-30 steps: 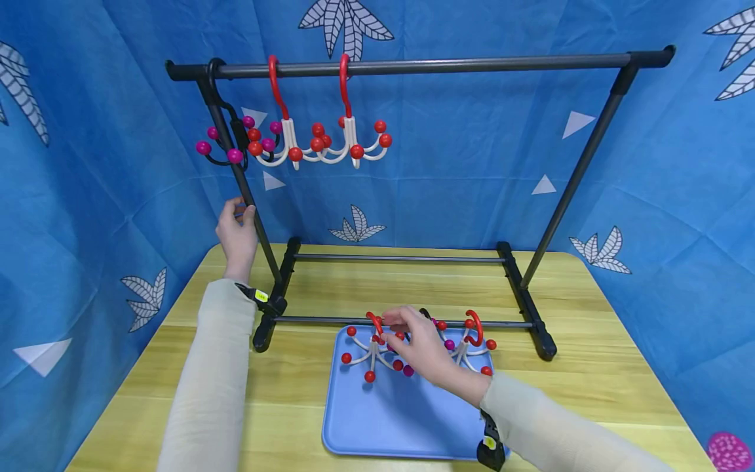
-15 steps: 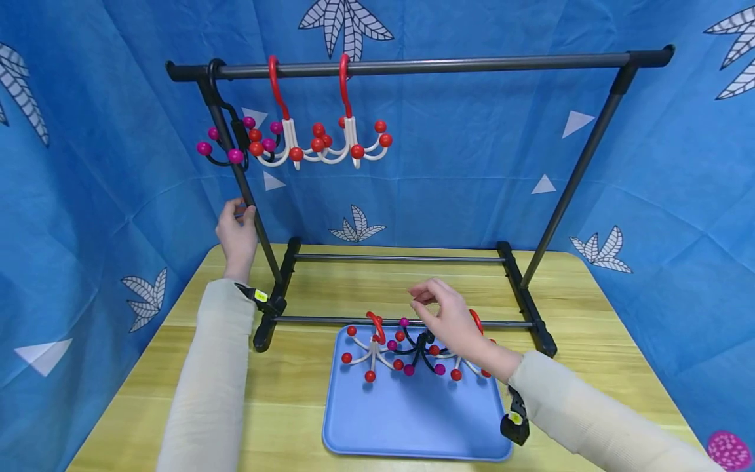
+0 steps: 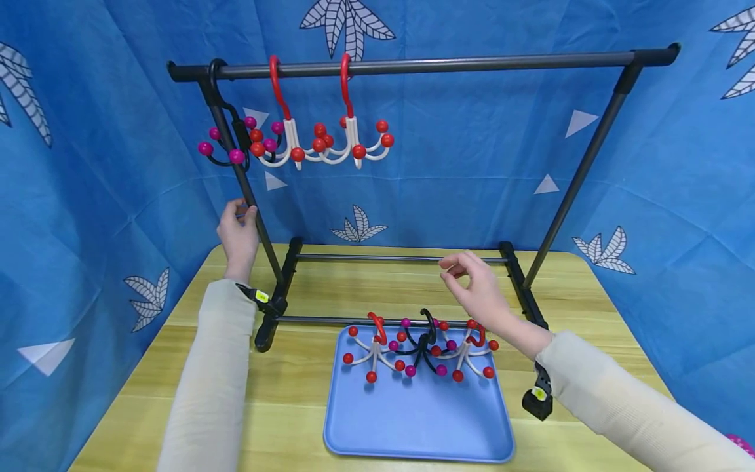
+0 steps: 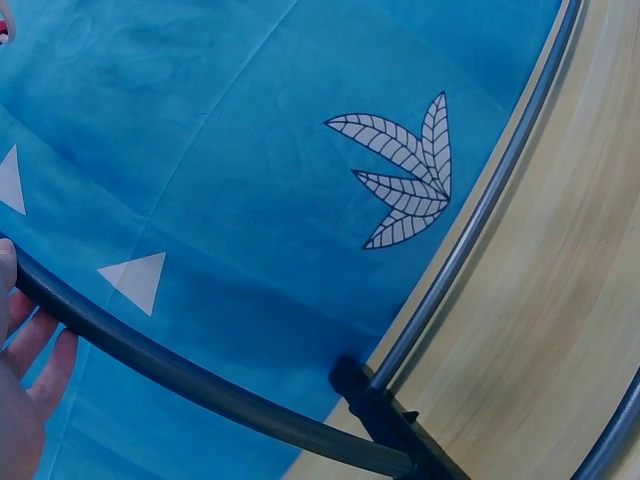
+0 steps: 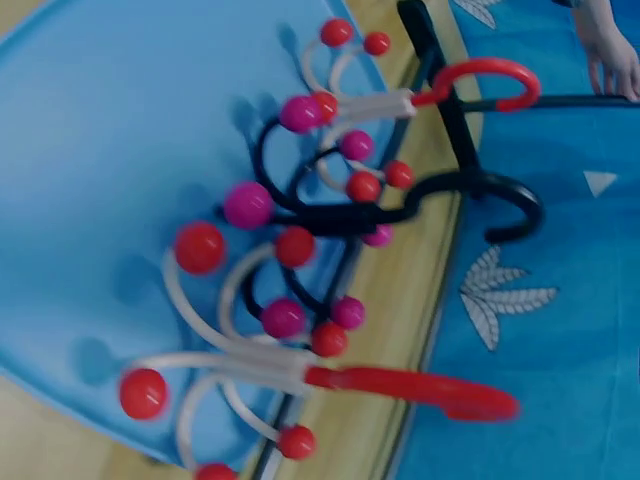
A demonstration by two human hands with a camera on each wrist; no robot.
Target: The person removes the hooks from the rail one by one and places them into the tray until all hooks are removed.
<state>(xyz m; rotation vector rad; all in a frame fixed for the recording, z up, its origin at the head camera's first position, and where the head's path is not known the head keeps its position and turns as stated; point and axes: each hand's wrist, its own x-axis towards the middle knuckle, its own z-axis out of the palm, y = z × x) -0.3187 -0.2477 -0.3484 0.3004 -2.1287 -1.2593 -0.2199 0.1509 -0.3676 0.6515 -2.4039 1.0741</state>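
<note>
My left hand (image 3: 238, 236) grips the left post (image 3: 268, 248) of a black rack, its thumb in front and fingers behind. My right hand (image 3: 476, 288) hovers above the back right of the blue tray (image 3: 419, 426), fingers bent loosely, nothing in them. On the tray stand three multi-arm hook hangers: a white one with a red hook (image 3: 378, 328) at left, a black one with magenta balls (image 5: 345, 217) in the middle, and another white one with a red hook (image 5: 420, 388) at right. The right hand is out of its own wrist view.
From the top bar (image 3: 472, 64) hang a black hanger (image 3: 240, 134) and two white hangers with red hooks, the left one (image 3: 291, 134) and right one (image 3: 352, 131), all toward the left. A lower front rod (image 3: 318, 319) runs just behind the tray on the wooden table (image 3: 295, 406).
My right hand has left the hangers at the tray's back and moved up and to the right. The left hand has kept its place on the post.
</note>
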